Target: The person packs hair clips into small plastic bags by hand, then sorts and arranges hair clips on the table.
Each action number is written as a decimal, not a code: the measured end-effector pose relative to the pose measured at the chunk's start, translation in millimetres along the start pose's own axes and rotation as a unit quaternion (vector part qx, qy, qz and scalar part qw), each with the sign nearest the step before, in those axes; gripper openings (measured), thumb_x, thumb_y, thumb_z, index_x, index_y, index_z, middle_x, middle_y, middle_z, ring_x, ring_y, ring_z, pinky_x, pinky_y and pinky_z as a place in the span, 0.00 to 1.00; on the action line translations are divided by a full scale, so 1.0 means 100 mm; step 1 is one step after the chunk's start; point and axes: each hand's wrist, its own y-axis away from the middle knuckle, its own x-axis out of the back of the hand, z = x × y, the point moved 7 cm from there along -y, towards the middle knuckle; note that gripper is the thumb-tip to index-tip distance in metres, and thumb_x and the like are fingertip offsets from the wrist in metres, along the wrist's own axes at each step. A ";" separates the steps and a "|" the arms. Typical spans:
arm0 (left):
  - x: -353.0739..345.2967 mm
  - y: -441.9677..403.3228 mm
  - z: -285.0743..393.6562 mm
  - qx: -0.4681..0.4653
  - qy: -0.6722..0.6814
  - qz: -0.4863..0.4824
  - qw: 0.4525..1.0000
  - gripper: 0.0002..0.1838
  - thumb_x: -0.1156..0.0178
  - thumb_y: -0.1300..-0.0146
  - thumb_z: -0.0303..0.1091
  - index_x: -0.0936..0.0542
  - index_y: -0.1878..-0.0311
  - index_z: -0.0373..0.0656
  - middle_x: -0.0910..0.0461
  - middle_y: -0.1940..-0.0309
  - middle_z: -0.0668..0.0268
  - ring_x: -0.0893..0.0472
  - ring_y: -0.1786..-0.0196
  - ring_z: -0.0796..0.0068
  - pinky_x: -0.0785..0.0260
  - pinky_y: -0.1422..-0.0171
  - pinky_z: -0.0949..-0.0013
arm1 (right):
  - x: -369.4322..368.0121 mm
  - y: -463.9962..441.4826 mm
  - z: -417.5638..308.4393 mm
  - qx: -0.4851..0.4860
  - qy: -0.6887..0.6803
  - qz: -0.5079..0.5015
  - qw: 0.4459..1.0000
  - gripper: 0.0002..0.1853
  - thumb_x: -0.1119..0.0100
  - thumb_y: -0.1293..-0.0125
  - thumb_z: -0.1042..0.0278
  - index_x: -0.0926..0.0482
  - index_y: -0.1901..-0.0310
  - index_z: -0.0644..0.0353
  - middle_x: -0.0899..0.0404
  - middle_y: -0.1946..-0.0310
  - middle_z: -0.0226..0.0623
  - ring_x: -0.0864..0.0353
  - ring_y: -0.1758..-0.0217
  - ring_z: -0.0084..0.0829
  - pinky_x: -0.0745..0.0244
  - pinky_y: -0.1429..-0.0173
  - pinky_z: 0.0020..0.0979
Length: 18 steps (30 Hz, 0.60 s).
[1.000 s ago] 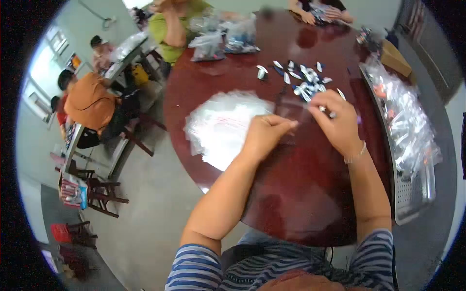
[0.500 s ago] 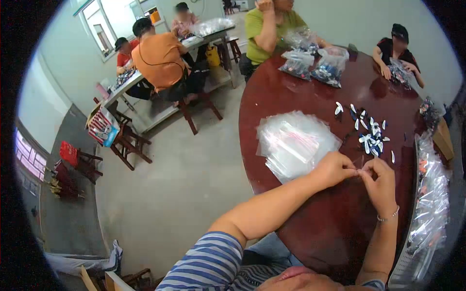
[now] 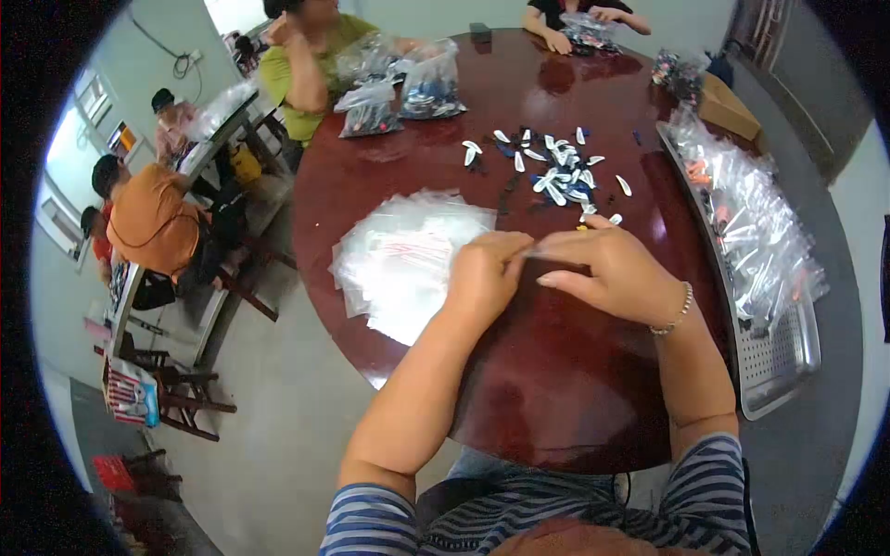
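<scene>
My left hand (image 3: 487,276) is closed in a pinch at the right edge of a pile of clear plastic bags (image 3: 403,264). At its fingertips shows a bit of thin clear film, seemingly a plastic bag, mostly hidden. My right hand (image 3: 616,269) is just to the right, palm down, its thumb spread away from the fingers. Its fingertips are blurred and reach close to the left hand's. Beyond the right hand lies a loose heap of small white curved pieces (image 3: 556,176) mixed with dark blue and black parts.
On the round dark red table (image 3: 556,398), filled bags (image 3: 433,88) stand at the far left by a person in green. Another person handles a bag (image 3: 589,32) at the far edge. To the right, a metal tray (image 3: 779,371) holds clear bags (image 3: 742,218) beside a cardboard box (image 3: 728,107).
The view has swung to the right. My hands were pinched together fingertip to fingertip; now the right hand has opened its thumb from its fingers, while the left stays closed.
</scene>
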 end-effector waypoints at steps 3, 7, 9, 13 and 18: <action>0.04 -0.02 0.09 -0.047 -0.057 0.020 0.997 0.11 0.40 0.47 0.21 0.18 0.59 0.38 0.18 0.59 0.53 0.19 0.55 0.53 0.26 0.50 0.60 | 0.00 -0.05 0.02 0.007 -0.056 0.052 0.997 0.16 0.45 0.32 0.57 0.18 0.56 0.63 0.15 0.61 0.40 0.18 0.57 0.33 0.31 0.44 0.35; 0.05 -0.01 0.18 -0.100 -0.115 0.059 0.987 0.11 0.41 0.48 0.20 0.18 0.60 0.35 0.17 0.58 0.54 0.19 0.53 0.53 0.27 0.48 0.59 | -0.08 -0.01 0.44 -0.247 -0.221 0.021 0.943 0.28 0.52 0.28 0.49 0.17 0.68 0.69 0.16 0.74 0.35 0.20 0.71 0.23 0.26 0.61 0.24; 0.02 0.01 0.19 -0.103 -0.136 0.049 0.984 0.12 0.41 0.48 0.20 0.19 0.59 0.35 0.18 0.57 0.54 0.20 0.52 0.53 0.27 0.48 0.59 | -0.23 -0.01 0.66 -0.266 -0.318 0.073 0.907 0.27 0.49 0.29 0.47 0.16 0.69 0.67 0.17 0.75 0.35 0.22 0.73 0.21 0.26 0.63 0.24; -0.08 0.03 0.21 -0.106 -0.178 0.007 0.978 0.19 0.37 0.48 0.24 0.23 0.50 0.34 0.21 0.50 0.52 0.24 0.45 0.51 0.29 0.43 0.58 | -0.20 0.01 0.72 -0.204 -0.269 0.114 0.935 0.13 0.36 0.39 0.63 0.16 0.70 0.67 0.16 0.76 0.35 0.19 0.73 0.22 0.25 0.65 0.23; -0.20 0.00 0.08 0.008 -0.012 -0.076 0.997 0.57 0.22 0.60 0.40 0.46 0.29 0.35 0.39 0.34 0.42 0.36 0.33 0.46 0.45 0.28 0.55 | -0.06 0.03 0.75 -0.159 -0.206 0.073 0.963 0.04 0.35 0.44 0.75 0.17 0.67 0.65 0.16 0.70 0.32 0.19 0.65 0.22 0.25 0.52 0.28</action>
